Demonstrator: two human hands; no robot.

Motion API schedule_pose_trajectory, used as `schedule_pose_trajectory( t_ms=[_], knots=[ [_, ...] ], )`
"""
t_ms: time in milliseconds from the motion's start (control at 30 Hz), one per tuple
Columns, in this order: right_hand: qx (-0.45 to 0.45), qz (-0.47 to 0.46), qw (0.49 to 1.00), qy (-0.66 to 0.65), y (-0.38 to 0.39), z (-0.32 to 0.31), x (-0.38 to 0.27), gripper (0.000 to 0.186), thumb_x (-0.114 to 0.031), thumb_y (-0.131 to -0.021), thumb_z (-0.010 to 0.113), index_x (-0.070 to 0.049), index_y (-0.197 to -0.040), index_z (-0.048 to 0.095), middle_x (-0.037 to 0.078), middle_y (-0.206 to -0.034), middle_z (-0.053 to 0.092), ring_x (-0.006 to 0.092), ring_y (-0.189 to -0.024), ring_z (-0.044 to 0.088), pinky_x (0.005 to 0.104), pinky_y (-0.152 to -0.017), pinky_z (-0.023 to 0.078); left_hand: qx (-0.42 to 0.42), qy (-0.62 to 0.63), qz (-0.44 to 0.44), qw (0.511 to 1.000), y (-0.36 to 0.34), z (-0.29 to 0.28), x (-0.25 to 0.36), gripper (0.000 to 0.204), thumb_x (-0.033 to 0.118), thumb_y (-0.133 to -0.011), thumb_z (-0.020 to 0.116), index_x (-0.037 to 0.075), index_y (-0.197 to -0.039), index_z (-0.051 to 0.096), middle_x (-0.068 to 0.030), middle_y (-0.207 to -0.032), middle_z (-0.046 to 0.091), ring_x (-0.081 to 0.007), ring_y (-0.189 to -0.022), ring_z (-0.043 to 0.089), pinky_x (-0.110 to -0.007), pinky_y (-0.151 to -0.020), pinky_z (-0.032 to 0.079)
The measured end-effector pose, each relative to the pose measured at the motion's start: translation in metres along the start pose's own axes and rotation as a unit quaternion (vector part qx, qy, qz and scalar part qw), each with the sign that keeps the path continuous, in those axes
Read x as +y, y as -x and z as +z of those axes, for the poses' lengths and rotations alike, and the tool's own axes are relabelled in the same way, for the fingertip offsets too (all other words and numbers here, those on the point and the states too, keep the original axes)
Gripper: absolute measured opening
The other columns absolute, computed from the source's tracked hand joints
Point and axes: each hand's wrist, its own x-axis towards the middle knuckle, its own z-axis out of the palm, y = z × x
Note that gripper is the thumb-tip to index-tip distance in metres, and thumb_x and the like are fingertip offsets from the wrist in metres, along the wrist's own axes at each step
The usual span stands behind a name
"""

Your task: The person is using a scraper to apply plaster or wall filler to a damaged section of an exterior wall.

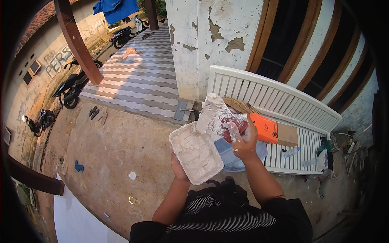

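My left hand (178, 167) is wrapped round the side of a rectangular tub (209, 177) and holds it up in front of me. Inside lies thick off-white putty (195, 153), its surface smeared and uneven. In my right hand (246, 142) is a red putty scraper (240, 126), gripped with the thumb across its smeared face. A heavy mound of putty (212, 111) coats the scraper's far end, just over the tub's far right corner. White smears show on my right thumb and fingers.
A white slatted bench (279, 95) stands ahead right, bearing an orange case (262, 128), a cardboard box (287, 135) and plastic bottles (291, 152). Behind it rises a wall (221, 40) with peeling paint. Left are a tiled porch step (142, 87), sandals (94, 113) and parked motorbikes (72, 91).
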Motion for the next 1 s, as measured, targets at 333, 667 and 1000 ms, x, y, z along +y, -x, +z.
schedule_pose_trajectory(
  t_ms=[333, 667, 1000],
  knots=[
    [-0.207, -0.321, 0.905, 0.189, 0.026, 0.037, 0.027, 0.035, -0.021, -0.067, 0.066, -0.012, -0.099, 0.073, 0.009, -0.102, 0.071, 0.0308, -0.086, 0.068, 0.0401, -0.075, 0.055, 0.043, -0.002, 0.089, 0.995, 0.005, -0.011, 0.052, 0.065, 0.050, -0.098, 0.028, 0.004, -0.142, 0.037, -0.0192, -0.139, 0.047, -0.0380, -0.123, 0.050, -0.050, -0.104, 0.040],
    [-0.259, -0.293, 0.909, 0.143, 0.001, 0.093, 0.085, 0.037, -0.016, -0.068, 0.062, -0.012, -0.103, 0.073, 0.009, -0.106, 0.071, 0.0291, -0.093, 0.068, 0.0392, -0.081, 0.054, 0.023, -0.012, 0.139, 0.990, -0.026, -0.030, 0.110, 0.063, 0.051, -0.098, 0.027, 0.007, -0.143, 0.038, -0.0150, -0.142, 0.044, -0.0363, -0.128, 0.045, -0.050, -0.108, 0.035],
    [-0.150, -0.129, 0.979, 0.043, -0.074, 0.143, 0.148, 0.034, 0.004, -0.066, 0.066, -0.002, -0.099, 0.071, 0.015, -0.098, 0.070, 0.0325, -0.088, 0.067, 0.0387, -0.084, 0.052, 0.063, -0.044, 0.116, 0.990, -0.152, -0.051, 0.157, 0.062, 0.052, -0.097, 0.032, 0.009, -0.140, 0.042, -0.0141, -0.138, 0.049, -0.0365, -0.123, 0.049, -0.051, -0.104, 0.040]
  ],
)
